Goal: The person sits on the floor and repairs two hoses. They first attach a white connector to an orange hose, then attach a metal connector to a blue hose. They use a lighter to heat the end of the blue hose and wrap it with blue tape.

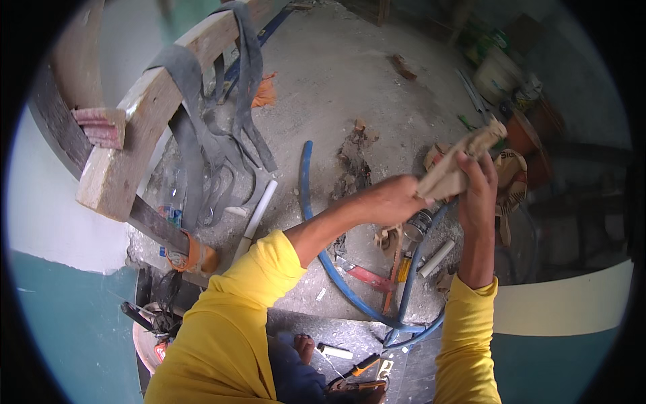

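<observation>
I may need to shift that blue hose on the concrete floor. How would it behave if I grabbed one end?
The blue hose lies in a long loose curve, so it probably bends and trails rather than lifting stiffly. It runs under both hands among tools, so it may snag. Being round, it could roll sideways.

We see few packages here. At the upper right, near the wall, stands a white bucket [496, 75] with a green-and-white pack [482, 46] just behind it; its print is too blurred to make out. On the floor below the hands lies a small yellow tube-like container [404, 267] beside a red tool. We find no signs or screens in view.
</observation>
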### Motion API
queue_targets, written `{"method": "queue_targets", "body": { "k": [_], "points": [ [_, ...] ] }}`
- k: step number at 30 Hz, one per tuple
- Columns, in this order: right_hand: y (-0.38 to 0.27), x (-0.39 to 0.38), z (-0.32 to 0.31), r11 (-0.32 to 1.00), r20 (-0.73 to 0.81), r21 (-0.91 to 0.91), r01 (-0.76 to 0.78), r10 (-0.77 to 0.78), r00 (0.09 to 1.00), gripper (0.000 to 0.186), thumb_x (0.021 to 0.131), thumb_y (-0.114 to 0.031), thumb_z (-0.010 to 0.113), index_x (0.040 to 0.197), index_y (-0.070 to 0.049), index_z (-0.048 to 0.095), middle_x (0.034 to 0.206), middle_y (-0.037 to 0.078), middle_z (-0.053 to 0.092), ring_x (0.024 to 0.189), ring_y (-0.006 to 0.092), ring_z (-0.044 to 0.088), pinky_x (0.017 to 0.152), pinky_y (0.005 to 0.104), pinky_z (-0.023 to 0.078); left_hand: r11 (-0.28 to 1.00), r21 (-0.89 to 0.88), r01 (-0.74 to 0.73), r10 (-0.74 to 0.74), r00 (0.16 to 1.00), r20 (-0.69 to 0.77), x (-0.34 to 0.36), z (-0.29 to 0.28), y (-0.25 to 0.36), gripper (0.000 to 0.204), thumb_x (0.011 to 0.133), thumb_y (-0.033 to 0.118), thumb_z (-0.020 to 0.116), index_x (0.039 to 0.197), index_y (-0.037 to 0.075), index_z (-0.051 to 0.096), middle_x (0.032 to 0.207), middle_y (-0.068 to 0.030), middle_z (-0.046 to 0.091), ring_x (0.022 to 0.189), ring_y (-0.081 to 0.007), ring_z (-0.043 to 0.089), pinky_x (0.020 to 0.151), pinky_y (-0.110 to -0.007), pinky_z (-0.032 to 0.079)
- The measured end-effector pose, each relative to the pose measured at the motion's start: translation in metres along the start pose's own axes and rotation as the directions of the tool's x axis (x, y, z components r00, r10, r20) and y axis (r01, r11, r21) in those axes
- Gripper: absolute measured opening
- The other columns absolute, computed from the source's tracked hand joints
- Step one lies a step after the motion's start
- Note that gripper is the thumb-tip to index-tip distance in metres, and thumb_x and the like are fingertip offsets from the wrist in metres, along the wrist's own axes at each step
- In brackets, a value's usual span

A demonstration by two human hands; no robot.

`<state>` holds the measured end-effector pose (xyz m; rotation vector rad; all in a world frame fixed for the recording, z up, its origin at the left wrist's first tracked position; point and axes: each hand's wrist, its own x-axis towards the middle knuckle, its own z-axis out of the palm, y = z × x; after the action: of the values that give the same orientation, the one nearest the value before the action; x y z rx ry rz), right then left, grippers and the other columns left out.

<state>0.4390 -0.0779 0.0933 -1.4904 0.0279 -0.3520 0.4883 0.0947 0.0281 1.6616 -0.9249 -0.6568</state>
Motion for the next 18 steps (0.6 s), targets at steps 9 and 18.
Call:
{"method": "queue_targets", "body": {
  "k": [9, 18],
  "points": [
    [0.017, 0.008, -0.015, 0.971, -0.198, -0.236, -0.042, -0.006, 0.980, 0.038, 0.109, -0.042, 0.060, 0.101, -0.005, 0.066, 0.081, 0.001, 0.062, 0.069, 0.0086, 0.057, 0.056, 0.0277, 0.043, 0.964, 0.182, -0.194, 0.242, 0.923, -0.299, 0.004, 0.032, -0.040, 0.028, 0.103, 0.027, 0.067, 0.099, -0.001, 0.060, 0.075, -0.0164, 0.067, 0.066, -0.0299, 0.069, 0.061, -0.044, 0.054],
    [0.047, 0.039, 0.009, 0.930, -0.195, -0.362, -0.063, -0.010, 0.981, 0.042, 0.108, -0.042, 0.062, 0.089, -0.005, 0.062, 0.071, -0.001, 0.057, 0.058, 0.0091, 0.052, 0.051, 0.0284, 0.041, 0.812, 0.564, 0.149, 0.115, 0.908, -0.404, -0.017, -0.013, -0.051, 0.036, 0.102, 0.035, 0.066, 0.099, -0.001, 0.063, 0.072, -0.0201, 0.069, 0.063, -0.0382, 0.072, 0.062, -0.051, 0.056]
  ]
}}
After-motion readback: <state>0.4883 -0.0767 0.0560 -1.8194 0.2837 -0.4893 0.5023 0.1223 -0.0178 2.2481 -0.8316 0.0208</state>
